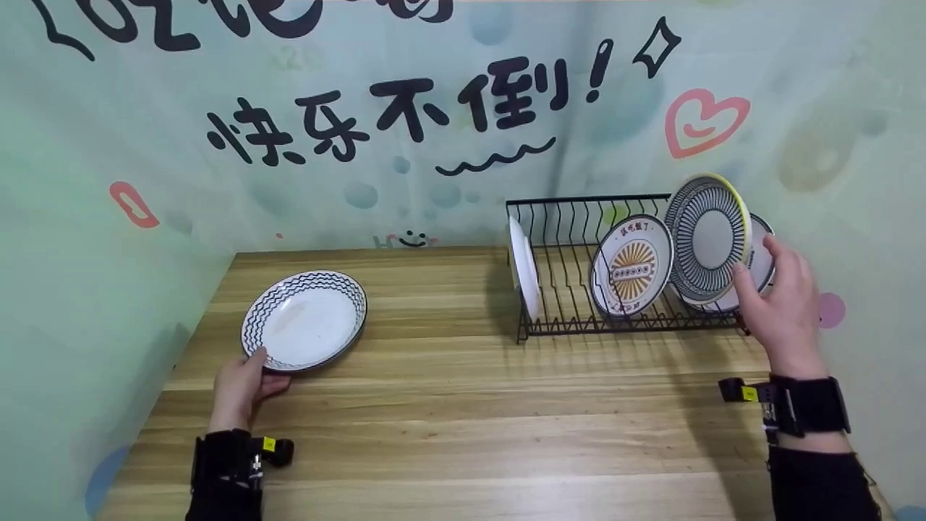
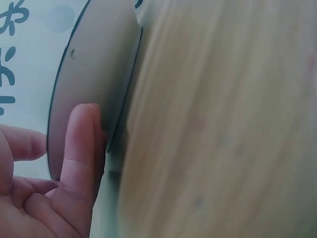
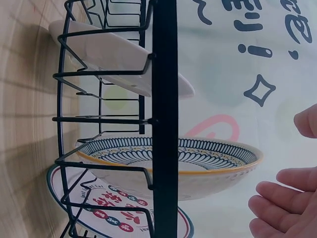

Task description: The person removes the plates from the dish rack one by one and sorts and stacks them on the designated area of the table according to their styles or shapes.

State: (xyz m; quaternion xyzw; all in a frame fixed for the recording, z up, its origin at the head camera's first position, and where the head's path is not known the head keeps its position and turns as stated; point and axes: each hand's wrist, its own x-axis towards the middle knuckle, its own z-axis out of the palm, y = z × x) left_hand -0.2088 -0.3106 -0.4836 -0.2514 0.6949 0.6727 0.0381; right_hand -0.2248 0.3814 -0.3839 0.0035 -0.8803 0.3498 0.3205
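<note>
My left hand [image 1: 242, 387] holds a white dish [image 1: 311, 325] with a dark wavy-line border by its near rim, thumb on top and fingers beneath. In the left wrist view the dish's pale underside [image 2: 99, 59] is tilted above the table. Over on the right, my right hand [image 1: 785, 311] is beside a yellow-rimmed, blue-striped dish [image 1: 712, 242] standing in a black wire dish rack [image 1: 629, 330]. The right wrist view shows those fingers [image 3: 282, 198] spread, with a gap between them and the dish [image 3: 218, 183].
Also standing in the rack are a white plate [image 1: 526, 271] at its left end, a plate with an orange sunburst [image 1: 631, 268], and a partly hidden plate [image 1: 762, 253] with printed lettering. The wooden table [image 1: 448, 420] meets a printed wall cloth [image 1: 405, 195] behind.
</note>
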